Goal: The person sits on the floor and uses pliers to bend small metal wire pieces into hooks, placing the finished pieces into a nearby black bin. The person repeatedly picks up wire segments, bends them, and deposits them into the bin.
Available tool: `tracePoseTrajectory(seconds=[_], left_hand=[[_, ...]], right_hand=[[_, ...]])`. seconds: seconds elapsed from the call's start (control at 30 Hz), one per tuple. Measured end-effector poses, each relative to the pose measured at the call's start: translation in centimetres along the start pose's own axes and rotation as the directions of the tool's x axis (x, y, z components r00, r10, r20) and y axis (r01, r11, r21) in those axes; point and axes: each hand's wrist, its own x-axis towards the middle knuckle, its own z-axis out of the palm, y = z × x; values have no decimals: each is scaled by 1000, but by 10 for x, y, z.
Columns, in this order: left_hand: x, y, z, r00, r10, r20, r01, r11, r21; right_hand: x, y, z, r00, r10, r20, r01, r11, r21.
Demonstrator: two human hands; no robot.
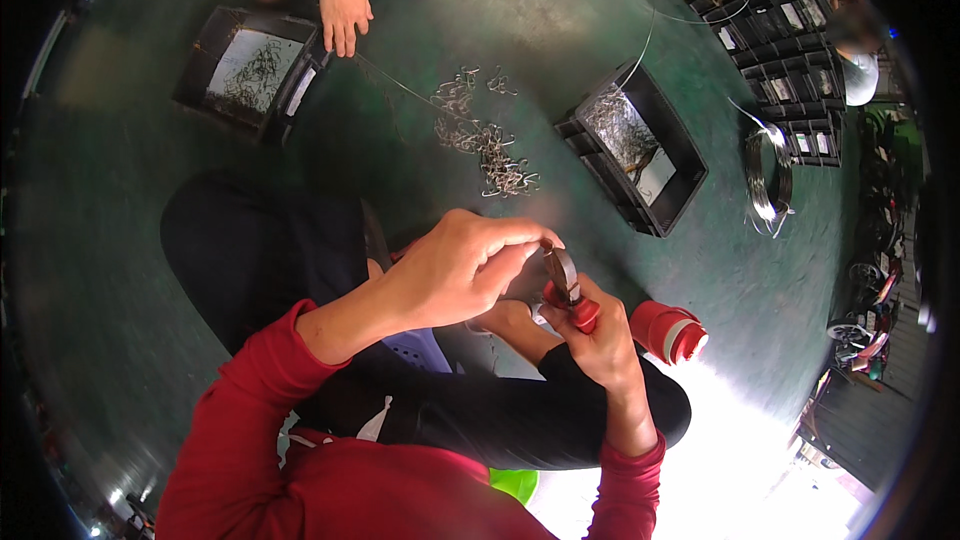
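My right hand (608, 342) is closed around pliers (566, 278) with red handles, their metal jaws pointing up and away from me. Thumb and fingertips of my left hand (465, 258) pinch together right at the tip of the jaws. Whatever small piece they hold there is too small to make out. Beyond my hands, a loose pile of bent metal wire hooks (490, 145) lies on the green floor.
Black crates (683, 198) (190, 90) holding metal pieces stand right and left of the pile. Another person's hand (345, 12) hovers by the left crate. A wire coil (770, 175), stacked crates (778, 45) and a red jug (660, 330) are on the right.
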Motion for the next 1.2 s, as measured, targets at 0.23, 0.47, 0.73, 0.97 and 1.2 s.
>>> tracePoseTrajectory(seconds=[0.23,0.47,0.73,0.97,1.2], left_hand=[[-1,0,4,999,-43,-18,43,999,29],[-2,0,8,997,-69,-37,70,998,5],[7,-6,0,997,-70,-19,71,998,2],[16,-11,-4,954,-283,-98,213,871,-443],[11,-2,8,965,-211,-152,67,767,-638]], right_hand=[[2,0,5,998,-15,-58,13,999,-30],[3,-2,11,994,-18,-111,16,1000,-13],[6,-1,-3,999,29,39,-31,999,36],[-3,-11,-12,928,110,355,-243,902,357],[-3,-6,7,801,-104,590,-491,451,745]])
